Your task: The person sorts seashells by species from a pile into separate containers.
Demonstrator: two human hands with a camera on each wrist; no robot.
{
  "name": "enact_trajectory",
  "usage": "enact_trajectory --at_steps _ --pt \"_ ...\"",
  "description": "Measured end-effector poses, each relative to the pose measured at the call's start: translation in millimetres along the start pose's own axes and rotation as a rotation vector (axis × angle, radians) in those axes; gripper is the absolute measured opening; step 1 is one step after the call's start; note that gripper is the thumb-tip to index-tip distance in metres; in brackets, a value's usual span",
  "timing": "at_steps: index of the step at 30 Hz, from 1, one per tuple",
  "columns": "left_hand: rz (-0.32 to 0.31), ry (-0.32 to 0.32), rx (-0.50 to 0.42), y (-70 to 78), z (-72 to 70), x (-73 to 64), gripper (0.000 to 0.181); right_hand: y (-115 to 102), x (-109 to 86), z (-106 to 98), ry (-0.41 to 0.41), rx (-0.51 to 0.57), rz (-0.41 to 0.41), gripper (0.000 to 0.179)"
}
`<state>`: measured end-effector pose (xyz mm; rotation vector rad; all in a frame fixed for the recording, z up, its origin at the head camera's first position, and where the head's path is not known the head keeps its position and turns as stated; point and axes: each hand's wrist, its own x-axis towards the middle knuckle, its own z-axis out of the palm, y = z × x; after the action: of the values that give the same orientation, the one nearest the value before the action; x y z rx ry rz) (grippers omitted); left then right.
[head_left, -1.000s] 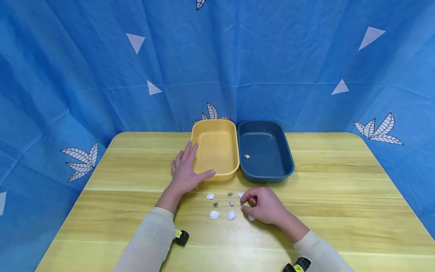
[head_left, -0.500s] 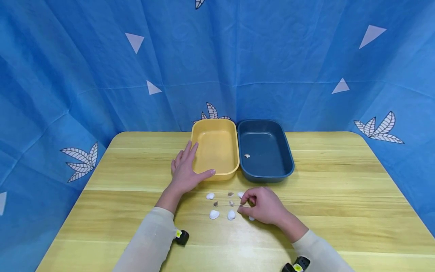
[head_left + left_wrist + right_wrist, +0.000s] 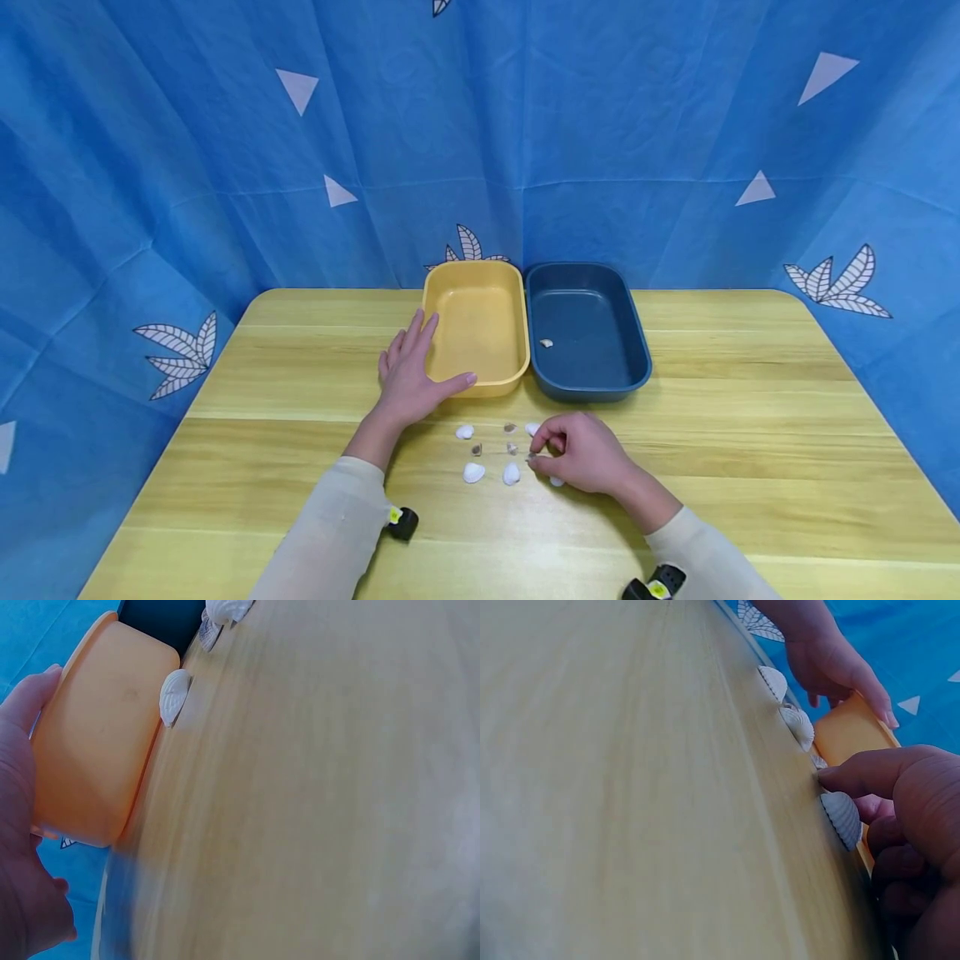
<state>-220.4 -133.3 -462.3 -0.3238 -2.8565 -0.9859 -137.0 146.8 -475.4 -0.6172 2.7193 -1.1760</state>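
Observation:
My left hand (image 3: 408,379) rests on the yellow bin (image 3: 521,333), fingers spread along its left rim and thumb on the near edge. On the table in front of the bins, my right hand (image 3: 588,454) pinches a small dark seashell (image 3: 531,457) between thumb and finger; most of it is hidden. Several seashells lie around it in rough rows: white ones such as a white seashell (image 3: 473,472) and another white seashell (image 3: 511,474), and small brownish ones such as a brown seashell (image 3: 476,450). In the right wrist view, a ribbed white seashell (image 3: 842,820) lies just beside the thumb.
A dark blue bin (image 3: 637,350) stands against the right side of the yellow one, with one small seashell (image 3: 547,342) inside. Behind the wooden table (image 3: 750,433) hangs a blue patterned curtain (image 3: 637,125).
My right thumb and fingertips have shifted very slightly around the small dark seashell, which stays low at the table. The left hand holds its place on the yellow bin.

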Motion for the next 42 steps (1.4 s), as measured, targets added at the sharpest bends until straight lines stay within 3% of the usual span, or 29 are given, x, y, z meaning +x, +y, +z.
enact_trajectory --at_steps 21,42 --pt "-0.023 -0.022 -0.002 2.6 -1.9 -1.0 0.112 -1.4 -4.1 -5.5 0.028 0.187 0.019 0.015" --pt "-0.019 -0.011 -0.019 3.6 -1.3 -0.8 0.113 -23.8 0.1 -57.3 0.176 0.218 -0.087 0.014"
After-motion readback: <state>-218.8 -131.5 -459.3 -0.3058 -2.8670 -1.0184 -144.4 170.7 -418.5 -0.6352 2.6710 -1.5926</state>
